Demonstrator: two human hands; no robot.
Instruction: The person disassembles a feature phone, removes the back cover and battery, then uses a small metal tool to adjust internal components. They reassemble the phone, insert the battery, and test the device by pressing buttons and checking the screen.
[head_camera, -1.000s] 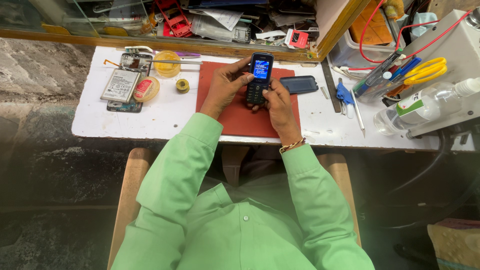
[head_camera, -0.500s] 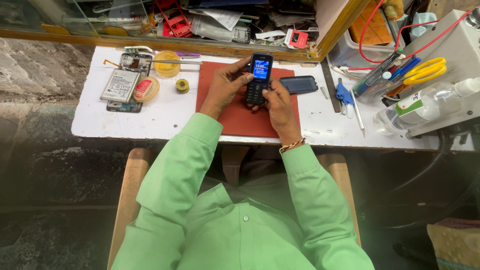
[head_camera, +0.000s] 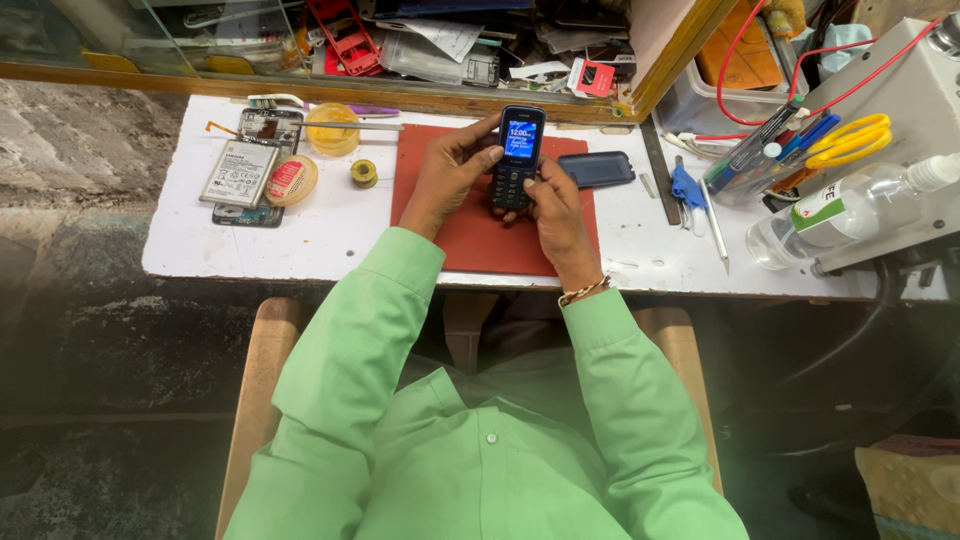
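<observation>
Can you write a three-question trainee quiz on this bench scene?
1. True or false: both hands hold the keypad phone above the red mat.
2. Which lies right of the mat? A the dark phone cover; B the battery; C the solder roll.
3. Fill in: the phone's screen is ___.

Key: 1 true, with left hand and right hand. 2 A. 3 lit.

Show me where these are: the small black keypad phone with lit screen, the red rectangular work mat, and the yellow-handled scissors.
small black keypad phone (head_camera: 518, 155), head view, on its lit screen.
red rectangular work mat (head_camera: 480, 245), head view, on its bare front part.
yellow-handled scissors (head_camera: 850, 140), head view, on a yellow handle loop.
</observation>
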